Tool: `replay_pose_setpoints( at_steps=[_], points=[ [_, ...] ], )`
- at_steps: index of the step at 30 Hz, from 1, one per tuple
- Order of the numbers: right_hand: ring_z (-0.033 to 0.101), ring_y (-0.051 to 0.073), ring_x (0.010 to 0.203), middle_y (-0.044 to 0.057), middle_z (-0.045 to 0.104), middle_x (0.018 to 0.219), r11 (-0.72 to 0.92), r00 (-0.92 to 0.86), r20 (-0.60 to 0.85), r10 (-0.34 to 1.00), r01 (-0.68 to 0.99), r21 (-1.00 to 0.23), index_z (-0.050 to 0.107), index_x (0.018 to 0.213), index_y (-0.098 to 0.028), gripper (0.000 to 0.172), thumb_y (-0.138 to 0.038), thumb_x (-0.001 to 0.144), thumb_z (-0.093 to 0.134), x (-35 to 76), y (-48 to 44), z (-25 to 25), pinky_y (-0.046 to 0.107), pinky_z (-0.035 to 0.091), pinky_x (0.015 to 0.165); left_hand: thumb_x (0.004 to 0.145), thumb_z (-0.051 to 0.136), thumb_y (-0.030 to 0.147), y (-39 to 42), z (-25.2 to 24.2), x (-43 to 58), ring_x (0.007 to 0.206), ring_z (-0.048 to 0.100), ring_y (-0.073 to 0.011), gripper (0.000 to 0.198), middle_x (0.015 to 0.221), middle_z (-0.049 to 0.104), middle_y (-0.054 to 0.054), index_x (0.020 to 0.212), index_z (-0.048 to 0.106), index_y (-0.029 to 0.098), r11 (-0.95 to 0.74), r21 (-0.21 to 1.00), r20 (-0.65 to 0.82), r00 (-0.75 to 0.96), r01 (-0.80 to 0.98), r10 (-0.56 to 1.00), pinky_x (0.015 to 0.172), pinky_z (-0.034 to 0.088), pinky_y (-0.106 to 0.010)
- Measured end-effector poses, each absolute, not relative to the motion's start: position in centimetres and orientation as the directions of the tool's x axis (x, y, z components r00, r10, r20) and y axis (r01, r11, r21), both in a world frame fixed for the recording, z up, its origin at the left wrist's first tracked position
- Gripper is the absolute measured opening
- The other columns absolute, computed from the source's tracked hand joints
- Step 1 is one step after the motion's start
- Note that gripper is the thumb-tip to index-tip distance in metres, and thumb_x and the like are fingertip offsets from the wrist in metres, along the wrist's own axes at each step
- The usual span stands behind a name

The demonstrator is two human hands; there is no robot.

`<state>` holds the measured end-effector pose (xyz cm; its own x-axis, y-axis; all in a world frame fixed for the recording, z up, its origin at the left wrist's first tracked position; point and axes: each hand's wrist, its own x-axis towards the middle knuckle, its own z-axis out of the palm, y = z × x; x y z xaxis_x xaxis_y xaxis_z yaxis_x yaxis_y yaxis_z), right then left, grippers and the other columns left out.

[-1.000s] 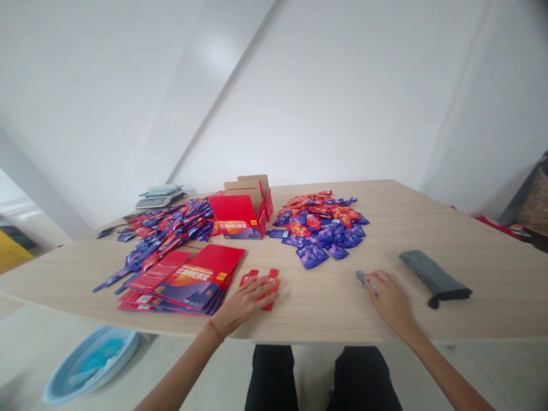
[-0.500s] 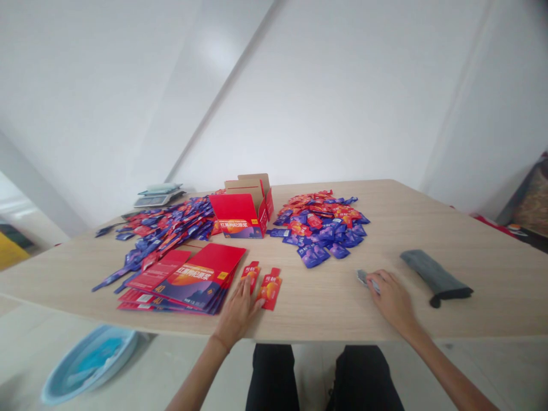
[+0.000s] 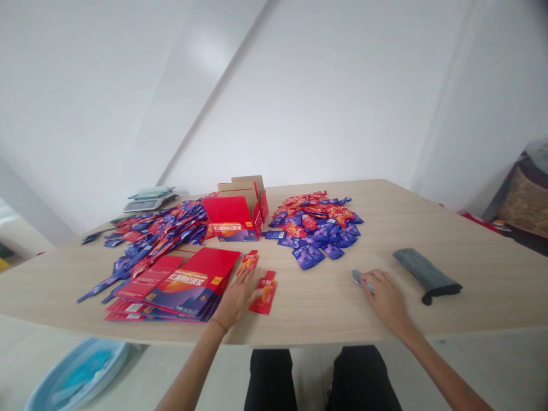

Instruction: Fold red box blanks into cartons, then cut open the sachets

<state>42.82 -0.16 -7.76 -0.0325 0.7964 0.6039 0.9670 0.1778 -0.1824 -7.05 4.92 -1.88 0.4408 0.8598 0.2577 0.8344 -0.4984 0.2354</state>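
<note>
Since the earlier frame, the left hand point(image 3: 235, 297) has pushed one red pouch point(image 3: 249, 261) farther from the near edge of the tabletop point(image 3: 317, 314), so its neck now sits clearly beyond that of the second pouch point(image 3: 266, 292); the second has stayed put, and the whole view has shifted slightly.

Both pouches lie flat just right of the folded cartons point(image 3: 192, 279), necks pointing away from the person and leaning a little right. Their long axes run from the near edge outward, roughly parallel.

The left hand is spread flat, fingers extended over the lower end of the pushed pouch, thumb apart at the left edge of the second; it presses rather than grips.

The right hand point(image 3: 387, 297) remains where it was, fingers curled around a small grey object point(image 3: 356, 277) whose exposed end points forward and left, its long axis slanting. A grey case point(image 3: 423, 274) lies to its right.
</note>
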Motion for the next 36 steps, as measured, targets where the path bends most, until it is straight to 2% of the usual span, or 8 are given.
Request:
replay_pose_setpoints(
  at_steps=[3,5,8,14,18,27,31,36],
  points=[
    [0.06,0.027,0.099,0.009,0.07,0.105,0.177,-0.037,0.596,0.802,0.968,-0.178,0.071,0.099,-0.022,0.027,-0.033,0.106,0.047,42.9,-0.1,-7.9,0.039,0.045,0.087,0.088,0.074,0.066,2.4,-0.9,-6.9,0.159,0.034,-0.0318,0.083,0.171,0.039,-0.007,0.159,0.047,0.032,-0.605,0.198,0.146,0.587,0.771,0.796,0.13,0.034,-0.05],
    [0.06,0.027,0.099,0.009,0.07,0.105,0.169,-0.031,0.594,0.804,0.969,-0.179,0.071,0.099,-0.022,0.026,-0.033,0.106,0.048,42.9,-0.1,-7.9,0.039,0.045,0.087,0.09,0.077,0.056,1.5,-0.3,-6.8,0.155,0.041,-0.0292,0.067,0.167,0.045,-0.003,0.151,0.058,0.037,-0.637,0.194,0.074,0.637,0.746,0.768,0.129,0.037,-0.045],
    [0.06,0.027,0.098,0.009,0.07,0.105,0.16,-0.021,0.594,0.804,0.97,-0.182,0.071,0.1,-0.022,0.025,-0.032,0.105,0.048,42.8,-0.1,-7.9,0.039,0.044,0.087,0.104,0.06,0.036,1.3,-0.2,-6.2,0.149,0.051,-0.0233,0.041,0.16,0.055,0.001,0.144,0.064,0.039,-0.663,0.14,0.052,0.664,0.735,0.746,0.124,0.043,-0.038],
    [0.06,0.027,0.099,0.008,0.07,0.105,0.164,-0.026,0.596,0.803,0.97,-0.179,0.071,0.1,-0.022,0.024,-0.031,0.105,0.049,42.7,-0.2,-7.7,0.039,0.044,0.087,0.102,0.033,0.005,2.8,-1.0,-5.0,0.149,0.051,-0.0266,0.062,0.162,0.052,-0.01,0.158,0.048,0.026,-0.651,-0.163,0.064,0.666,0.741,0.743,0.114,0.053,-0.041],
    [0.06,0.027,0.099,0.009,0.07,0.105,0.17,-0.032,0.596,0.802,0.97,-0.176,0.07,0.1,-0.022,0.023,-0.03,0.105,0.049,42.6,-0.2,-7.6,0.039,0.045,0.088,0.095,0.033,-0.001,4.6,-1.3,-4.7,0.149,0.051,-0.0301,0.068,0.158,0.056,-0.015,0.157,0.05,0.021,-0.566,-0.237,0.102,0.599,0.79,0.794,0.113,0.054,-0.046],
    [0.062,0.027,0.099,0.009,0.07,0.104,0.164,-0.02,0.605,0.796,0.969,-0.184,0.071,0.1,-0.022,0.023,-0.03,0.104,0.05,42.6,-0.1,-7.7,0.038,0.046,0.087,0.096,0.04,0.003,6.5,-1.1,-3.2,0.126,0.068,-0.0362,0.057,0.138,0.07,-0.018,0.143,0.067,0.022,-0.43,-0.185,0.188,0.461,0.884,0.867,0.1,0.058,-0.049],
    [0.062,0.027,0.098,0.009,0.071,0.104,0.168,-0.016,0.613,0.79,0.967,-0.191,0.071,0.1,-0.022,0.023,-0.029,0.104,0.05,42.5,-0.2,-7.6,0.038,0.046,0.087,0.104,0.047,0.02,6.6,-0.7,-3.3,0.141,0.056,-0.0354,0.045,0.146,0.065,-0.013,0.145,0.064,0.028,-0.366,-0.117,0.266,0.385,0.923,0.884,0.117,0.046,-0.052],
    [0.063,0.026,0.098,0.009,0.071,0.103,0.185,-0.018,0.63,0.776,0.962,-0.2,0.071,0.1,-0.023,0.025,-0.031,0.105,0.048,42.5,-0.2,-7.7,0.037,0.046,0.086,0.106,0.05,0.045,7.0,-1.2,-4.2,0.155,0.038,-0.0376,0.053,0.167,0.043,-0.013,0.156,0.053,0.027,-0.329,-0.025,0.263,0.324,0.944,0.909,0.124,0.038,-0.057]
  ],
)
